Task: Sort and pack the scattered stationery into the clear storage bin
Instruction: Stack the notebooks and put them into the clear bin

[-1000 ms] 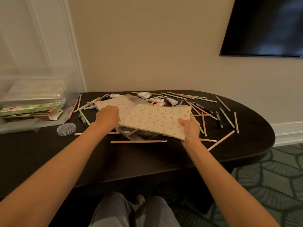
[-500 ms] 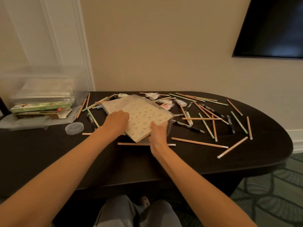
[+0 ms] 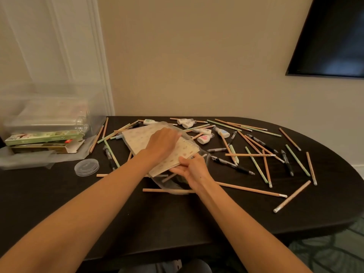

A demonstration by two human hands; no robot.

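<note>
A stack of cream patterned notebooks [image 3: 137, 139] lies tilted in the middle of the dark table [image 3: 59, 194], partly inside a clear plastic sleeve [image 3: 169, 184]. My left hand [image 3: 161, 143] lies on top of the stack with its fingers curled over the far right edge. The near corner is pinched by my right hand [image 3: 190, 169], thumb on top. The clear storage bin [image 3: 45, 107] stands at the far left with boxes inside. Several wooden and green pencils [image 3: 250, 189], black pens [image 3: 232, 164] and white correction tapes [image 3: 204, 138] lie scattered to the right.
A round clear lid [image 3: 86, 167] lies left of my left arm, near the bin. A dark screen [image 3: 331, 36] hangs on the wall at the upper right. The table's rounded right end [image 3: 350, 186] drops off to patterned carpet.
The notebooks have been drawn together into one stack and turned. My left hand moved onto the top of it, and my right hand came left to the near corner.
</note>
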